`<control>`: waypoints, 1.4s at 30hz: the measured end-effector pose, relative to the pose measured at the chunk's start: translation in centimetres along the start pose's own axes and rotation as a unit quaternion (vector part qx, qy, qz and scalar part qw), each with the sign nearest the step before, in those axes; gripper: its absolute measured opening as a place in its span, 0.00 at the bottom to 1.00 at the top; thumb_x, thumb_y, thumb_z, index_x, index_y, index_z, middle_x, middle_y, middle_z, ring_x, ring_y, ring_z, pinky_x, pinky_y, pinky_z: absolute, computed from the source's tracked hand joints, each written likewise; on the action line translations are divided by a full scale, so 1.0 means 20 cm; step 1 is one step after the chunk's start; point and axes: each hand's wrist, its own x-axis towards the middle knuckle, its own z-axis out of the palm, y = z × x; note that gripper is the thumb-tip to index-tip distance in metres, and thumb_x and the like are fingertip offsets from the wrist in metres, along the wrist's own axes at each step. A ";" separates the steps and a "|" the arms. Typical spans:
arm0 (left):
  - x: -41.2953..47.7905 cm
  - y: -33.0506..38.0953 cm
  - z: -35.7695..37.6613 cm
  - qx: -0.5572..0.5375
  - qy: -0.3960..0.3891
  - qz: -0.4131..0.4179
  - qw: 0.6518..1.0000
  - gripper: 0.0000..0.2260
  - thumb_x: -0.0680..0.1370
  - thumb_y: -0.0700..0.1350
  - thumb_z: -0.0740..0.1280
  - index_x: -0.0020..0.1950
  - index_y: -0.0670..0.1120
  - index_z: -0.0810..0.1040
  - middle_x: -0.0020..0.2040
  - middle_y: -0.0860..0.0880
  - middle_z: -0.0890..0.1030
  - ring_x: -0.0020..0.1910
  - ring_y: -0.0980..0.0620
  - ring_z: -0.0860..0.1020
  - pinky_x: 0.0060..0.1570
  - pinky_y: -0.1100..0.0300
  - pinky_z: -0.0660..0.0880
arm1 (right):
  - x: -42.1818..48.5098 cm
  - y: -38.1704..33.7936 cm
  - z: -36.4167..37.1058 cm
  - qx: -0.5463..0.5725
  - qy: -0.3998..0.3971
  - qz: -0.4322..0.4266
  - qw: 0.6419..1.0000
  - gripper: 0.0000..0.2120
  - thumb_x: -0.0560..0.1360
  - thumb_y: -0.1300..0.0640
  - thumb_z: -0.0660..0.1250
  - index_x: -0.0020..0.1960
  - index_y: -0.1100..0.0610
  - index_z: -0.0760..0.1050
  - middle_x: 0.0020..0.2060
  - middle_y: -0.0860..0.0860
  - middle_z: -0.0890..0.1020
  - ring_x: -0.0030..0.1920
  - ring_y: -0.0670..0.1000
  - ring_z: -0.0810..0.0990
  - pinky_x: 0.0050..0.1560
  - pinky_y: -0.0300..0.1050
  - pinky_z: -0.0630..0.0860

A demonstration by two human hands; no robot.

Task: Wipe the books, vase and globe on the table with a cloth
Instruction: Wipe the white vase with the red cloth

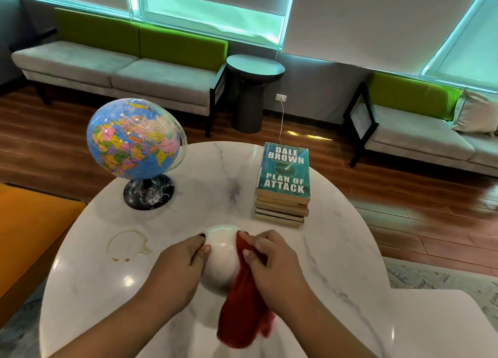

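A round white vase [221, 260] stands near the front of the white marble table [336, 250]. My left hand [186, 252] grips its left side near the dark mouth. On the vase's right side my right hand [269, 252] presses a red cloth [242, 314], which hangs down over the table. At the table's far left stands a colourful globe [134, 139] on a black base. A stack of several books [284, 185] with a teal cover on top sits at the far right.
A brown ring-shaped stain [126, 246] marks the table left of the vase. An orange seat [29, 231] is at the left. Grey and green sofas [121, 66], a dark round side table [253, 88] and a wooden floor lie beyond.
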 end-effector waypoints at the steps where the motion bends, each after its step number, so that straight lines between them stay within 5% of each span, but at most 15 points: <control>1: 0.00 0.00 -0.01 -0.003 -0.005 -0.002 1.000 0.17 0.82 0.47 0.59 0.70 0.47 0.72 0.69 0.50 0.74 0.68 0.51 0.70 0.59 0.67 0.63 | 0.01 0.02 -0.01 0.004 -0.008 0.025 1.000 0.09 0.79 0.53 0.63 0.57 0.52 0.77 0.47 0.39 0.72 0.48 0.39 0.73 0.53 0.27 0.66; 5: -0.01 0.01 -0.02 -0.009 -0.034 -0.011 0.999 0.18 0.83 0.47 0.56 0.73 0.47 0.68 0.71 0.52 0.70 0.71 0.52 0.67 0.66 0.65 0.61 | 0.03 0.09 -0.07 -0.032 -0.014 0.121 0.992 0.12 0.80 0.52 0.60 0.62 0.51 0.74 0.54 0.45 0.74 0.51 0.44 0.71 0.59 0.39 0.67; 8: -0.01 0.01 -0.02 0.025 -0.052 0.012 0.998 0.17 0.83 0.47 0.55 0.71 0.49 0.70 0.68 0.54 0.73 0.67 0.53 0.70 0.60 0.67 0.64 | 0.01 -0.01 -0.04 -0.046 0.023 0.031 0.998 0.15 0.80 0.54 0.59 0.66 0.50 0.73 0.51 0.42 0.70 0.47 0.39 0.69 0.58 0.30 0.61; 12: 0.01 0.05 0.00 0.040 -0.070 0.031 0.996 0.09 0.82 0.44 0.59 0.45 0.51 0.76 0.43 0.51 0.80 0.42 0.54 0.76 0.37 0.70 0.67 | -0.02 -0.14 -0.02 -0.073 0.003 -0.119 0.990 0.14 0.80 0.54 0.60 0.65 0.50 0.75 0.48 0.41 0.68 0.45 0.39 0.70 0.49 0.21 0.62; 18: 0.00 0.06 -0.01 0.054 -0.054 0.037 0.996 0.11 0.82 0.46 0.58 0.59 0.46 0.78 0.49 0.47 0.80 0.48 0.50 0.77 0.35 0.73 0.65 | 0.05 -0.08 -0.12 -0.109 0.014 -0.023 0.994 0.15 0.81 0.53 0.58 0.65 0.50 0.74 0.53 0.42 0.68 0.49 0.40 0.67 0.58 0.30 0.61; 25: 0.01 0.10 0.00 0.027 -0.054 0.018 0.998 0.07 0.81 0.44 0.61 0.47 0.49 0.78 0.43 0.53 0.79 0.43 0.54 0.76 0.41 0.65 0.72 | -0.11 -0.15 -0.02 -0.107 -0.026 -0.186 0.976 0.14 0.81 0.53 0.58 0.64 0.49 0.74 0.50 0.41 0.67 0.48 0.44 0.74 0.55 0.38 0.73; 29: 0.02 0.10 -0.03 0.014 -0.034 -0.002 0.999 0.12 0.82 0.44 0.61 0.62 0.45 0.79 0.57 0.50 0.80 0.54 0.51 0.76 0.45 0.69 0.68 | -0.10 -0.07 -0.08 -0.083 -0.009 -0.135 0.987 0.14 0.79 0.53 0.62 0.63 0.47 0.77 0.45 0.38 0.68 0.47 0.40 0.72 0.52 0.23 0.66; 32: 0.01 0.12 -0.02 0.016 -0.032 0.001 0.999 0.11 0.82 0.44 0.60 0.60 0.43 0.79 0.48 0.51 0.77 0.42 0.57 0.74 0.36 0.76 0.67 | -0.01 -0.09 -0.09 -0.102 0.038 -0.097 0.989 0.13 0.80 0.52 0.60 0.63 0.49 0.76 0.46 0.38 0.68 0.44 0.39 0.70 0.46 0.20 0.61; 34: 0.01 0.14 -0.01 0.014 -0.052 -0.010 0.998 0.10 0.81 0.43 0.60 0.54 0.42 0.80 0.45 0.47 0.80 0.44 0.50 0.78 0.34 0.71 0.68 | 0.00 -0.15 -0.06 -0.117 0.013 -0.141 0.983 0.14 0.81 0.53 0.59 0.64 0.49 0.75 0.50 0.41 0.68 0.46 0.42 0.71 0.50 0.24 0.66; 36: 0.02 0.13 -0.02 -0.013 -0.064 -0.028 0.997 0.09 0.81 0.42 0.61 0.49 0.43 0.81 0.46 0.46 0.82 0.47 0.46 0.79 0.36 0.66 0.69 | -0.05 -0.16 -0.01 -0.130 -0.037 -0.191 0.972 0.13 0.80 0.53 0.59 0.64 0.50 0.74 0.51 0.44 0.69 0.47 0.47 0.75 0.54 0.39 0.75; 39: 0.02 0.13 -0.05 -0.062 -0.065 -0.064 0.994 0.11 0.81 0.41 0.60 0.59 0.49 0.79 0.54 0.59 0.75 0.56 0.56 0.73 0.49 0.68 0.67 | -0.11 -0.12 -0.03 -0.138 -0.064 -0.202 0.968 0.14 0.80 0.52 0.59 0.64 0.49 0.75 0.51 0.44 0.70 0.48 0.48 0.75 0.56 0.41 0.74; 42: 0.03 0.12 -0.07 -0.086 -0.109 -0.077 0.987 0.13 0.80 0.36 0.58 0.55 0.48 0.80 0.41 0.56 0.76 0.39 0.57 0.73 0.41 0.65 0.68 | -0.08 -0.12 -0.07 -0.116 -0.019 -0.169 0.979 0.14 0.81 0.52 0.58 0.64 0.48 0.76 0.50 0.42 0.69 0.48 0.44 0.74 0.56 0.31 0.69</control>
